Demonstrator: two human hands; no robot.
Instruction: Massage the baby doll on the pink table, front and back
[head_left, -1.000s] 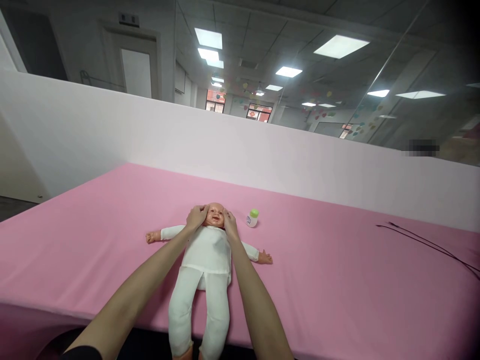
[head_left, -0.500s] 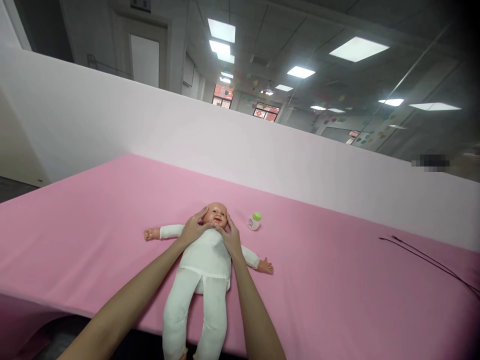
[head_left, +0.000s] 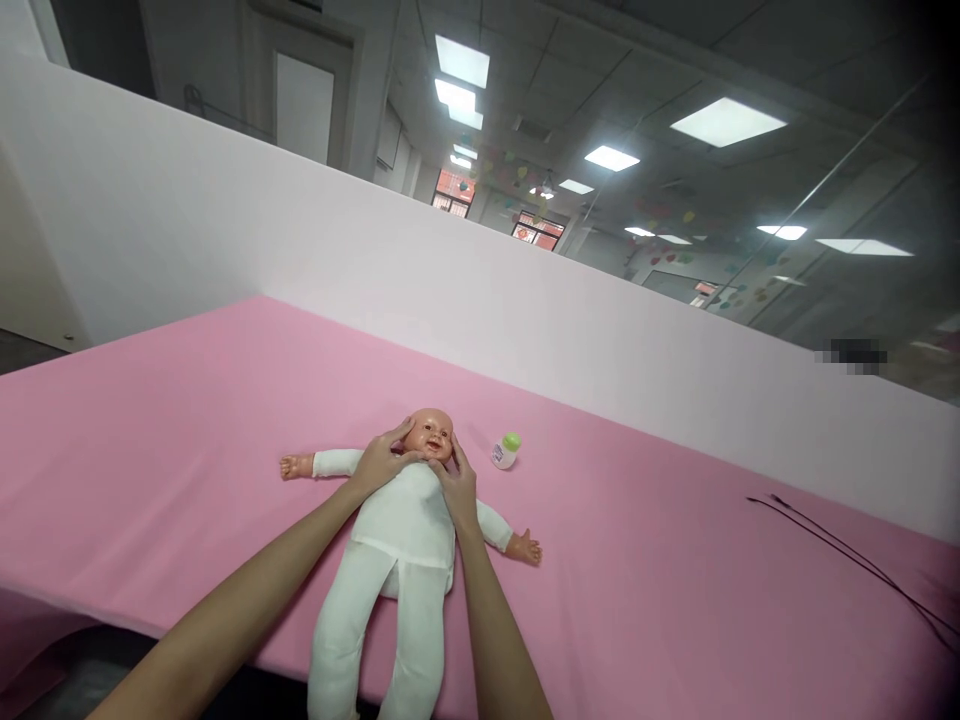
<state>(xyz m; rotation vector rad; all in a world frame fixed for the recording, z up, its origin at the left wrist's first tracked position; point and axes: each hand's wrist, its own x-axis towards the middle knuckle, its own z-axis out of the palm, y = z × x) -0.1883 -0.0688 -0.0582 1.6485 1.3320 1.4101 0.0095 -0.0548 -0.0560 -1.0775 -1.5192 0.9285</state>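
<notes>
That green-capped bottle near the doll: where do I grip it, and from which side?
Likely best around the bottle's body, below the green cap, coming from the right: it seems to stand cap-up, and the right hand, at the doll's head, is on its left.

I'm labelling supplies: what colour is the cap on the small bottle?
The cap is light green, seen in the head view.
</notes>
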